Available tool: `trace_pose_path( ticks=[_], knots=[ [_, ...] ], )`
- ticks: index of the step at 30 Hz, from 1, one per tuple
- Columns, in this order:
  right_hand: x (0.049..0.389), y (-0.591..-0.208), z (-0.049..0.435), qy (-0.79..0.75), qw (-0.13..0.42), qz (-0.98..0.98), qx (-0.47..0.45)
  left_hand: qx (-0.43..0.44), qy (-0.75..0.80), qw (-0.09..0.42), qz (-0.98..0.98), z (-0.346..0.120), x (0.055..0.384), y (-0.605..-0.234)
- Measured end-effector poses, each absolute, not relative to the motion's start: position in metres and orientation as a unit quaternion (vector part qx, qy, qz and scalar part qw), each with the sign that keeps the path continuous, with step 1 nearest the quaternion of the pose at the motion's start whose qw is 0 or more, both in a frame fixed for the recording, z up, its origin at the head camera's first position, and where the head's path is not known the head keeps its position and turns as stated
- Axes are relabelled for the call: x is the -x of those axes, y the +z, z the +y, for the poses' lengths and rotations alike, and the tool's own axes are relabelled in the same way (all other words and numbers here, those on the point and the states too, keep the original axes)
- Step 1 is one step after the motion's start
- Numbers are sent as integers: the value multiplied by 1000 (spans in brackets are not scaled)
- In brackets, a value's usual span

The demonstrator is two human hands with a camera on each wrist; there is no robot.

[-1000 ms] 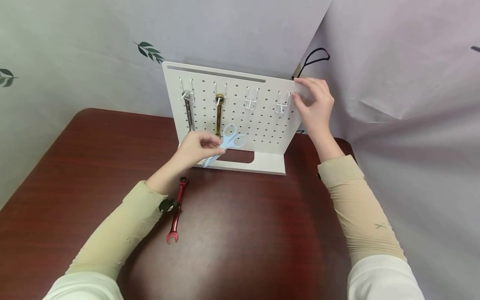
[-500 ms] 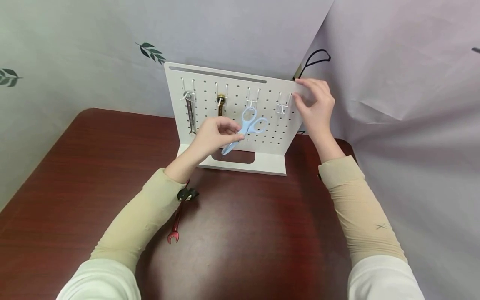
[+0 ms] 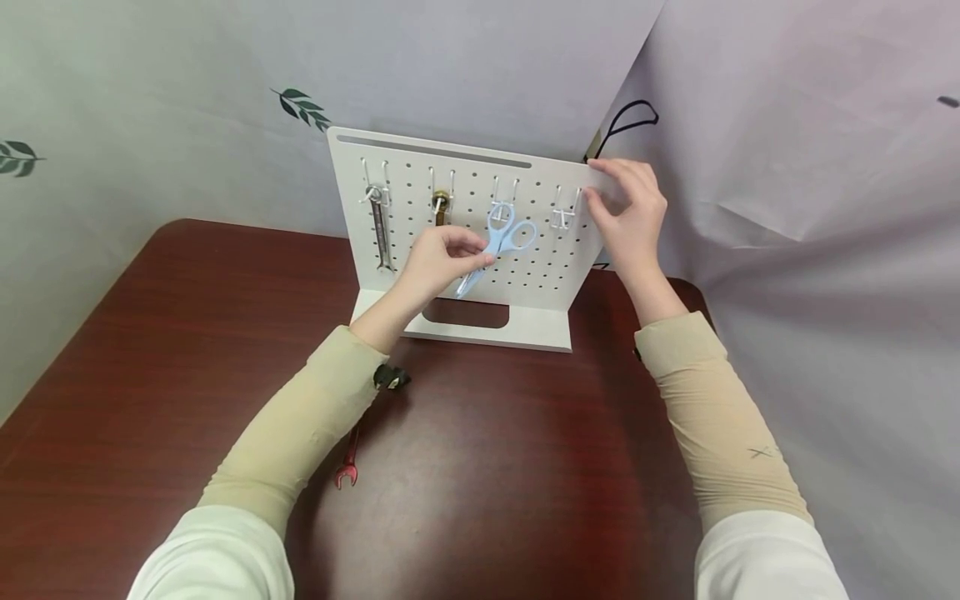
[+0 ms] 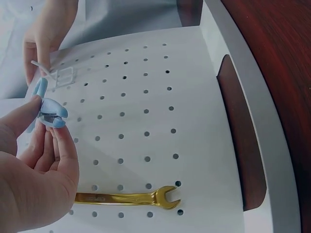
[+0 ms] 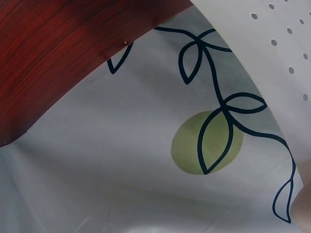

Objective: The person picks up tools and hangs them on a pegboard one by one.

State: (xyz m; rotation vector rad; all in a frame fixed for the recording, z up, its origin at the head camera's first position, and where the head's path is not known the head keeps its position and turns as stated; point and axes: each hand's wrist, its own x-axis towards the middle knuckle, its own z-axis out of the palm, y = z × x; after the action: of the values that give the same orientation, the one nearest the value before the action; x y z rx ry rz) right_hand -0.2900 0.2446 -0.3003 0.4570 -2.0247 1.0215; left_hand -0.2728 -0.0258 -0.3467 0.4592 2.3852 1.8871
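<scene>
A red open-end wrench (image 3: 349, 463) is lying on the table (image 3: 465, 467), apparently left to do, while a silver combination wrench (image 3: 380, 235) and a gold combination wrench (image 4: 121, 198) are already hanging on the first two hooks (image 3: 386, 172) of the white pegboard (image 3: 540, 258). The left hand (image 3: 441, 260) is pinching light-blue scissors (image 3: 497, 240) before the third hook (image 3: 495, 190), seemingly not yet hung, contact not showing clearly. The fourth hook (image 3: 562, 218) is bearing no tool, and the right hand (image 3: 633, 210) is gripping the pegboard's upper right corner

No words, brands or numbers are showing legibly; a small dark X-shaped mark (image 3: 761, 452) is standing out on the right sleeve (image 3: 708, 417), while faint marks on the gold wrench (image 4: 126, 198) are defying reading.
</scene>
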Motion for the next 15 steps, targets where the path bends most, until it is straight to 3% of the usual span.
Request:
trace_pose_path(
  ticks=[15],
  knots=[
    [295, -302, 244, 398, 404, -805, -178, -103, 652, 24, 751, -15, 284, -363]
  ],
)
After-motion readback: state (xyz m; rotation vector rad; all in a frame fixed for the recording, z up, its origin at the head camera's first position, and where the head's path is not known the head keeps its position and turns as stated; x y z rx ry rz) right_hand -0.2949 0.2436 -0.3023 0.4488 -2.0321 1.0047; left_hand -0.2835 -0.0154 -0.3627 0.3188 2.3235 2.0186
